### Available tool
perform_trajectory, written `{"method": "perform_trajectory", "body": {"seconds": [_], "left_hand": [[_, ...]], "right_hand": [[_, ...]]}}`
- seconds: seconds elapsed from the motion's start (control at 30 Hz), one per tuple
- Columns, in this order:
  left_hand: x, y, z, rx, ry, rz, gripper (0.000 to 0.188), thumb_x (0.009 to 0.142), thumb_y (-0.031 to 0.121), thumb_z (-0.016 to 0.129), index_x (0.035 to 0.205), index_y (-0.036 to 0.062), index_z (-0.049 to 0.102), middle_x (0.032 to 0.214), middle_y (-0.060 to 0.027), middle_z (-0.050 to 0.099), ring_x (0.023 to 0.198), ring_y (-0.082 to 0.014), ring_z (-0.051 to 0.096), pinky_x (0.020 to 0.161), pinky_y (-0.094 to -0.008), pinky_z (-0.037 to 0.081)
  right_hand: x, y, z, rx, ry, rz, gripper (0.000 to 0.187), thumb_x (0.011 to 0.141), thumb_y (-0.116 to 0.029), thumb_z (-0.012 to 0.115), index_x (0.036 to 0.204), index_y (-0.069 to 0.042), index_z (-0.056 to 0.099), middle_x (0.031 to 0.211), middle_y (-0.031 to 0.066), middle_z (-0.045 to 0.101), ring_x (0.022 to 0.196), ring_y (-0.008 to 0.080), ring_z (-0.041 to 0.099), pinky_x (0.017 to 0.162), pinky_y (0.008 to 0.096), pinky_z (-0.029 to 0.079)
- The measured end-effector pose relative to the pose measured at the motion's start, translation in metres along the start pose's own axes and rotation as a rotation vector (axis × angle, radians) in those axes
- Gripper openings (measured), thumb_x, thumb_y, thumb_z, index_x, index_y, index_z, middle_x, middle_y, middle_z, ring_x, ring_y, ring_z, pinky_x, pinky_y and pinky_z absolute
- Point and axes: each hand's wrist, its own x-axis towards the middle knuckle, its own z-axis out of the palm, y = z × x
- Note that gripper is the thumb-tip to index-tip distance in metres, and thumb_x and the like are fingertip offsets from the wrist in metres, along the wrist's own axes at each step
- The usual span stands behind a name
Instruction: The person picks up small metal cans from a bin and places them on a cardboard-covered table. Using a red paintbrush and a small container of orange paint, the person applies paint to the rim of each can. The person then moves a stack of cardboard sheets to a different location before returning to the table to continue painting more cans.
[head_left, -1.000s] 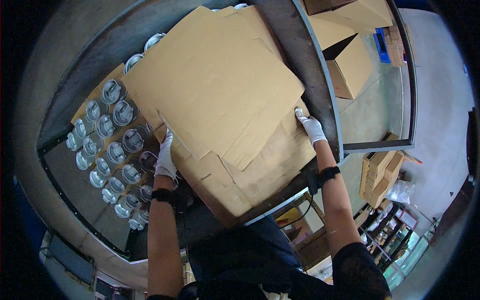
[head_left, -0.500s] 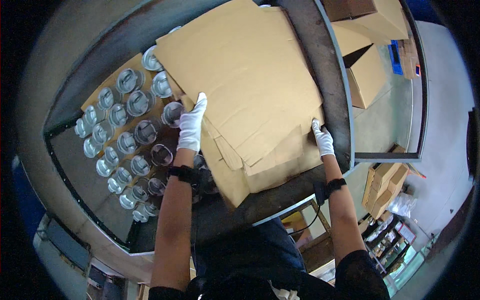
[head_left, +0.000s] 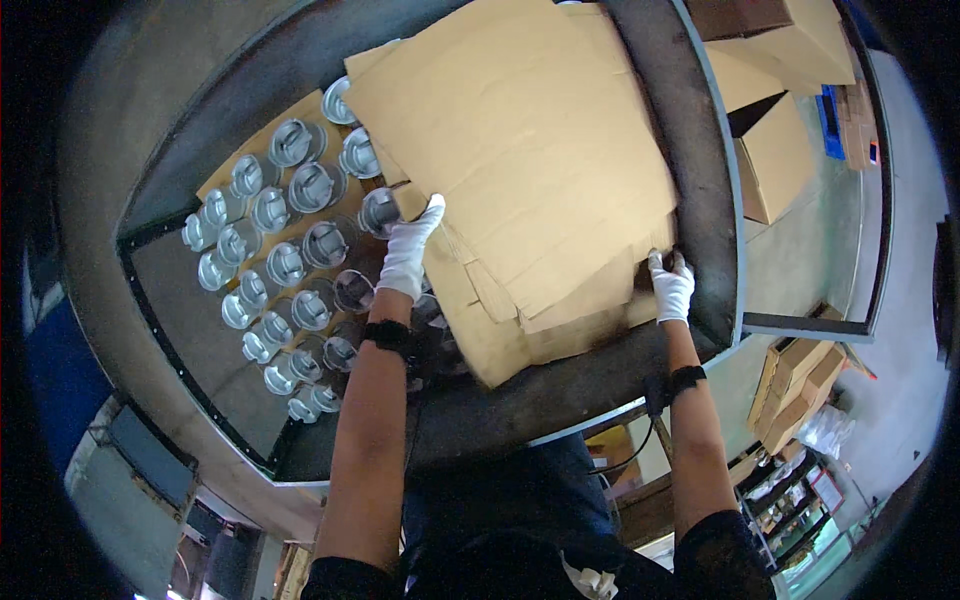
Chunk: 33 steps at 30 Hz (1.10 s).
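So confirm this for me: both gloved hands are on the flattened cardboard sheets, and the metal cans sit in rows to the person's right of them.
Not quite. The head view shows the metal cans in rows to the person's left of the flattened cardboard sheets, not the right. The rest holds: the left hand and the right hand, both in white gloves, are on the cardboard.

Dark metal table (head_left: 560, 400) with blue edge, curving across middle. Open cardboard boxes (head_left: 775, 160) on floor far right, beyond table. Blue crate (head_left: 832, 120) beside them, far right. More stacked cartons (head_left: 805, 385) near right on green floor. White plastic bag (head_left: 828, 432) beside those cartons. Shelving (head_left: 790, 480) at near right edge.
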Motion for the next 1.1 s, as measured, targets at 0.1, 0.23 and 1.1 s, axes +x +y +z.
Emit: {"method": "perform_trajectory", "body": {"seconds": [0.1,0.23,1.1], "left_hand": [[-0.005,-0.006,0.0,0.104,0.054,0.228,0.052,0.088,0.037,0.072,0.13,0.0106,0.055,0.119,0.0032,0.061,0.098,-0.011,0.058,0.086,-0.0304,0.049],[-0.025,0.02,0.003,-0.211,-0.071,-0.21,0.041,0.09,0.033,0.071,0.123,0.0143,0.057,0.105,0.0053,0.059,0.089,-0.0077,0.057,0.078,-0.0288,0.051],[-0.132,0.11,-0.114,-0.437,-0.166,-0.083,0.04,0.096,0.027,0.061,0.126,0.0012,0.057,0.112,-0.0042,0.064,0.1,-0.016,0.063,0.086,-0.0309,0.052]], "right_hand": [[0.002,0.006,-0.002,0.007,0.015,-0.046,0.07,0.074,-0.055,0.075,0.114,0.002,0.066,0.101,0.026,0.068,0.094,0.0382,0.066,0.086,0.0398,0.053],[-0.002,0.009,-0.003,0.01,-0.011,-0.039,0.076,0.072,-0.059,0.074,0.116,0.002,0.065,0.102,0.026,0.067,0.095,0.0384,0.065,0.088,0.0408,0.052],[0.009,-0.055,-0.081,0.652,-0.834,-0.095,0.07,0.08,-0.041,0.078,0.13,0.002,0.054,0.118,0.0063,0.063,0.107,0.0152,0.058,0.096,0.0292,0.045]]}}
